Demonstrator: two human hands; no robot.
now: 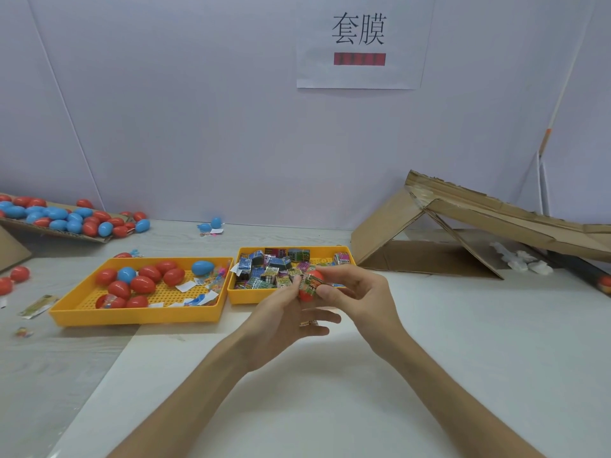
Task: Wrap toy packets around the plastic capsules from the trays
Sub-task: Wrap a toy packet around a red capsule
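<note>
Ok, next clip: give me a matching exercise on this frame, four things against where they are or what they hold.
Things:
1. left yellow tray
2. right yellow tray
3. red capsule
4. paper sign

Places or contents:
A. fixed to the wall
B. holds printed toy packets
C. holds red and blue capsules
D. held between the left hand and right hand, a packet partly round it

Pairs: 1-C, 2-B, 3-D, 4-A
</note>
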